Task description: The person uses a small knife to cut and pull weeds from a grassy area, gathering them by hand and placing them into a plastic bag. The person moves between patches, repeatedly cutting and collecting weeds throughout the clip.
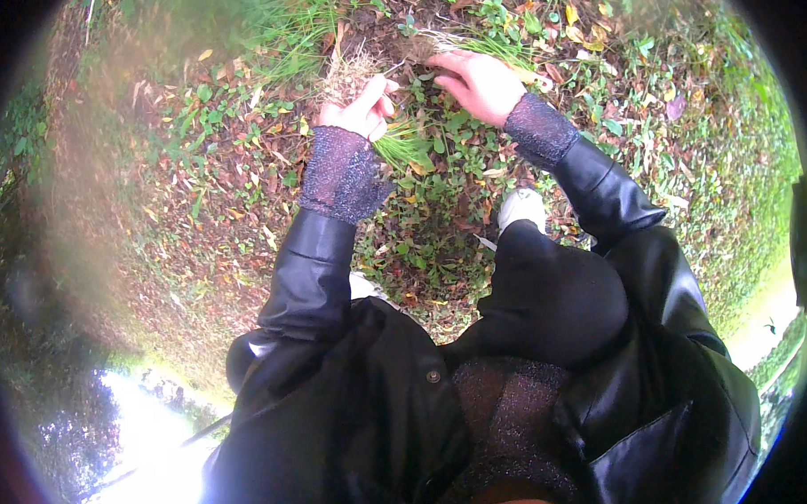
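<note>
My left hand [362,110] is closed on a tuft of grass; its green blades [403,144] stick out below the fingers, and a tangle of pale dry roots or stems [352,77] shows above them. To the right, my right hand [481,84] is low over the ground, palm down, with fingers pointing left. Beside its fingertips lies a clump of brown roots or soil [418,49], with whitish stems and green blades [496,47] running right behind the hand. What the right fingers touch is hard to tell. A reddish-tan object [537,79] partly shows by the right wrist.
Low leafy plants [459,140] and fallen brown and yellow leaves [593,39] cover the ground. Long green grass [299,39] grows at the upper left. My white shoes [523,208] stand on the ground close below the hands, with my bent knee behind the right one.
</note>
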Tool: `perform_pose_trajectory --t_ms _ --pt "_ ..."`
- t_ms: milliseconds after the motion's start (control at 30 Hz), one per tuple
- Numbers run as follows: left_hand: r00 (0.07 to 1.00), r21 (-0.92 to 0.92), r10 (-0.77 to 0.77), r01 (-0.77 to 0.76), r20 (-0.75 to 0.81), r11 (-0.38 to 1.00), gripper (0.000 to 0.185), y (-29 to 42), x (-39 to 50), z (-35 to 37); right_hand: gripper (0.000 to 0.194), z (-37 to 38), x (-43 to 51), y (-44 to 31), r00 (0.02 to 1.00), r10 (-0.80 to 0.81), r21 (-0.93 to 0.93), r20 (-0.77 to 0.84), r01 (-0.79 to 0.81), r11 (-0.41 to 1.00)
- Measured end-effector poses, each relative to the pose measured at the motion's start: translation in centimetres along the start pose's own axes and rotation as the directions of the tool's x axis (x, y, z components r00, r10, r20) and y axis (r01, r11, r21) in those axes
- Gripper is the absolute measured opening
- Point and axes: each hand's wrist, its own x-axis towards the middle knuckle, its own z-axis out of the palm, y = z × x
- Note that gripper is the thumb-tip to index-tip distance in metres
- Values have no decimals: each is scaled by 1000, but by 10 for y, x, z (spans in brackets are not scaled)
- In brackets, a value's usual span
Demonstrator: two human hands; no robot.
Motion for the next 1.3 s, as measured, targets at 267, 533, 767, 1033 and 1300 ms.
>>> perform_pose_trajectory --t_ms 267,533,767,1033,1300 --pt "999 -27 11 -10 50 1000 15 10 -26 4 27 -10 -1 -38 954 195 789 228 -298 538" --pt "994 -17 4 -5 -106 1000 19 4 -22 21 18 -11 3 -52 955 296 767 -12 -182 616" --pt "982 -175 -147 125 -120 977 27 -7 -21 33 19 -3 -7 -63 992 82 376 -98 -40 926" --pt "946 141 173 -138 -274 980 31 -3 -8 -1 16 -32 16 -5 980 -1 -222 -197 -44 974" --pt "988 -337 133 -153 -82 929 23 5 -14 1 17 -12 31 13 967 -239 -515 -93 159 843"
